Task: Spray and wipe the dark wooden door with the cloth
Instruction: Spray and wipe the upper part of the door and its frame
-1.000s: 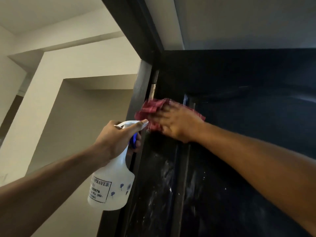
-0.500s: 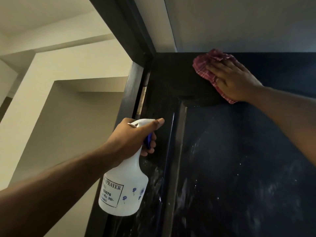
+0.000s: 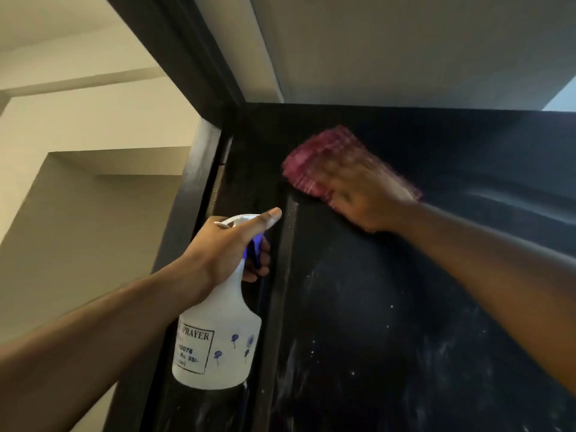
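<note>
Two hands work: the right hand (image 3: 361, 198), blurred but seemingly flat, presses the red cloth (image 3: 311, 163) on the dark door (image 3: 483, 145) near its top edge; the left hand (image 3: 224, 247) grips the spray bottle (image 3: 215, 347). Firm overlapping strokes should reach the speckled panel (image 3: 389, 338) below.

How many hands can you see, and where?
2. Left hand grips the white plastic spray bottle; right hand presses the red checked cloth against the upper dark wooden door.

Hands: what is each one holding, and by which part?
The left hand grips the spray bottle by its neck, at the trigger. The right hand presses the red cloth against the door.
</note>
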